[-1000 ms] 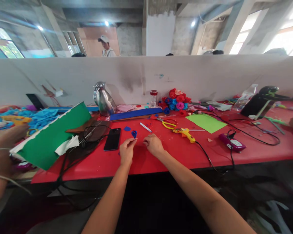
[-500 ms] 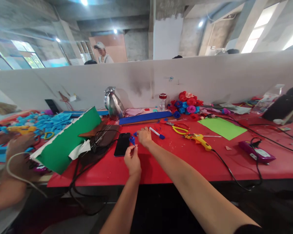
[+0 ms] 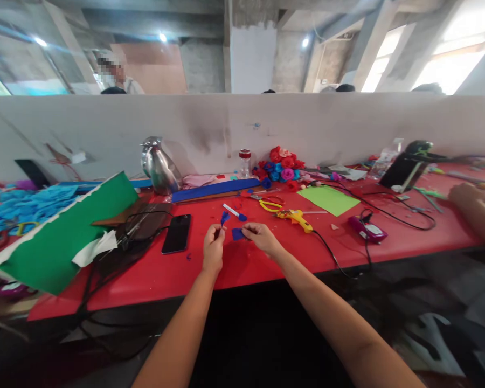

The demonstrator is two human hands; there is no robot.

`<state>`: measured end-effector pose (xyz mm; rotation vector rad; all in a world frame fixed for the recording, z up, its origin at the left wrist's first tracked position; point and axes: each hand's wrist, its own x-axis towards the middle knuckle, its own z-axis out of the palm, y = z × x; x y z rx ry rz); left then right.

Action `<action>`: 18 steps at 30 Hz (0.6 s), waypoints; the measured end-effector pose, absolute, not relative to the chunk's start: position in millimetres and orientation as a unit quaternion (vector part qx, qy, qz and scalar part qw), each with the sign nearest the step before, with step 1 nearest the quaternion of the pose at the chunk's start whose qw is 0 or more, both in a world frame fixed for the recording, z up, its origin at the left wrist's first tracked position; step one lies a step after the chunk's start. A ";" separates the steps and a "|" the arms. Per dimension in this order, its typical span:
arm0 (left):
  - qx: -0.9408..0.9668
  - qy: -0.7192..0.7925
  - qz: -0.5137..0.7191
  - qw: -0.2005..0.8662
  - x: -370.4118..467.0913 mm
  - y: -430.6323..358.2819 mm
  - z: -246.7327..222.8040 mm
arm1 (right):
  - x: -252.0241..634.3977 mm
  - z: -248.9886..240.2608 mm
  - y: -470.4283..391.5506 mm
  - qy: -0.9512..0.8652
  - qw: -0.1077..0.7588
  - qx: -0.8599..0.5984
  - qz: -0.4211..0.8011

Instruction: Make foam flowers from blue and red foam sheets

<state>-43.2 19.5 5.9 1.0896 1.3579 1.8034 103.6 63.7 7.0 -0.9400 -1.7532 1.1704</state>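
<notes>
Near the middle of the red table, my left hand (image 3: pixel 214 245) is closed on a small gathered blue piece (image 3: pixel 225 217) that points upward. Just to its right, my right hand (image 3: pixel 261 237) pinches a flat blue square (image 3: pixel 237 234) by its right edge. The two blue pieces are apart. Behind them lies a white marker (image 3: pixel 233 211) with a blue cap. A black phone (image 3: pixel 177 234) rests left of my left hand. Right of my right hand is a yellow glue gun (image 3: pixel 295 218), with yellow-handled pliers (image 3: pixel 271 203) behind it.
A green board (image 3: pixel 73 231) leans at the left beside dark cables. At the back stand a steel jug (image 3: pixel 160 167), a lidded jar (image 3: pixel 244 164) and a bunch of flowers (image 3: pixel 281 168). Green paper (image 3: pixel 327 199) lies right; another person's hand (image 3: pixel 469 199) is at the far right.
My right hand has moved from beside the marker toward me and now holds the blue square. The view has turned to the right, and my left hand still holds its blue piece.
</notes>
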 end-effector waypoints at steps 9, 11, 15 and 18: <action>0.435 0.464 0.623 0.455 -12.4 16.7 10.0 | 116.5 -5.9 51.8 -0.590 0.491 -0.354 0.535; 0.388 0.474 0.654 0.443 -12.0 17.6 9.4 | 114.5 -7.4 48.6 -0.579 0.506 -0.347 0.537; 0.325 0.473 0.690 0.440 -7.2 19.0 10.2 | 111.3 -8.4 46.2 -0.609 0.483 -0.323 0.541; 0.327 0.459 0.698 0.441 -5.3 16.8 11.9 | 111.0 -10.1 48.3 -0.597 0.480 -0.325 0.555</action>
